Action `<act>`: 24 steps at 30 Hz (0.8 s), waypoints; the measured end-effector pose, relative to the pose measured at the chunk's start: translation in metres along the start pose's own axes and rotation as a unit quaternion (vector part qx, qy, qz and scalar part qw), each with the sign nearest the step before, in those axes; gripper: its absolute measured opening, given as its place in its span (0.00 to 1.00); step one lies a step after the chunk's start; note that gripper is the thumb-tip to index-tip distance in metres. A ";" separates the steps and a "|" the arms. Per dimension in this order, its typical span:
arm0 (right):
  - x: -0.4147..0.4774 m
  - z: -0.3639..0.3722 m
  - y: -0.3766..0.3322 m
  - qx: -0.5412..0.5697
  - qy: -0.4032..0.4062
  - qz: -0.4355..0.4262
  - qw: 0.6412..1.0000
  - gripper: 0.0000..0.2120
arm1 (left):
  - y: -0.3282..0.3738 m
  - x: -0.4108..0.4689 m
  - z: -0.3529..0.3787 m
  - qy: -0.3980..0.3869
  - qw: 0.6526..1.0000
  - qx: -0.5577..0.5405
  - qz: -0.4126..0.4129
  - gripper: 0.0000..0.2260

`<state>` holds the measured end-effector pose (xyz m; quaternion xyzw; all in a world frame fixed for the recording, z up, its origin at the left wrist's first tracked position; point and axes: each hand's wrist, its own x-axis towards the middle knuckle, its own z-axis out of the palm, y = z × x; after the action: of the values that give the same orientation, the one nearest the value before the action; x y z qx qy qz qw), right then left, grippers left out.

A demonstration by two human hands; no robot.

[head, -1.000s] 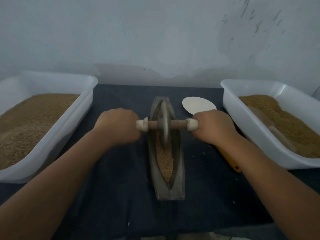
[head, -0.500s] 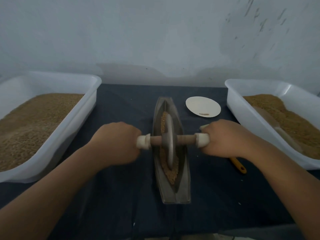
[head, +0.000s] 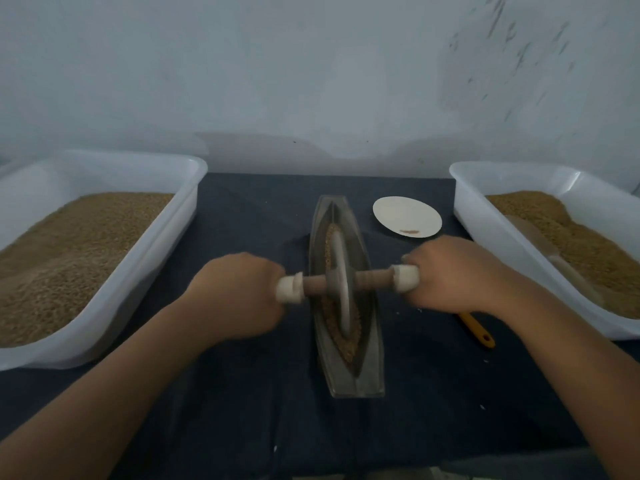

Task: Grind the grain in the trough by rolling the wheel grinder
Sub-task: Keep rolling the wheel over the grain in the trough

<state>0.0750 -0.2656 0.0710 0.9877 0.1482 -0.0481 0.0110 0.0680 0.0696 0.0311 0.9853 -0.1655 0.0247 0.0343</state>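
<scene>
**Both ends of the wheel grinder (head: 341, 285) clamped, disc down in the trough (head: 367, 372)**

Gripping the left end of the wooden axle with the left hand (head: 239, 296) and the right end with the right hand (head: 453, 275), each curled tight round its handle. Showing only knuckles and backs, with fingertips tucked out of sight underneath. Between the two grips: two pale end caps, a short run of brown axle, and the grey disc standing on edge, roughly midway along the long boat-shaped trough. Beneath and beside the disc, brown grain (head: 346, 344) lying along the groove, both beyond the grip and nearer than it, partly covered by the disc itself. Slightly blurred around the left hand and its cap.

Beyond the right grip, just past the knuckles, a round pale plate (head: 405, 213) with a small brown smear or crumbs, too small to tell which. Under the right wrist, a yellow handle (head: 476, 329) with a hole at its near end and its far end hidden by the arm. Outward of each grip, a white tub with similar brown fill. Left tub (head: 145, 258) cut off by the frame edge. Right tub (head: 485, 233) likewise, with a pale scoop-like shape half buried, hard to make out. Under everything, a dark cloth (head: 242, 216). Forearms cut off at the lower edge.
</scene>
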 end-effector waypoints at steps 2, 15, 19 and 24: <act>-0.008 -0.003 0.001 0.038 -0.054 -0.003 0.998 0.22 | 0.000 -0.009 0.000 0.009 1.000 0.017 0.018 0.11; 0.041 0.005 -0.004 0.006 0.095 0.064 0.993 0.10 | 0.006 0.059 -0.020 -0.016 0.999 0.037 -0.035 0.10; -0.005 0.003 0.002 0.032 -0.059 0.008 0.998 0.13 | 0.003 0.005 -0.011 -0.001 0.998 0.048 0.026 0.10; 0.016 0.015 -0.001 -0.006 0.061 0.060 0.996 0.15 | 0.007 0.035 -0.015 0.037 0.996 0.082 -0.001 0.11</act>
<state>0.0886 -0.2606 0.0550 0.9959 0.0889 0.0142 0.0111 0.0977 0.0528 0.0482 0.9834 -0.1604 0.0741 -0.0407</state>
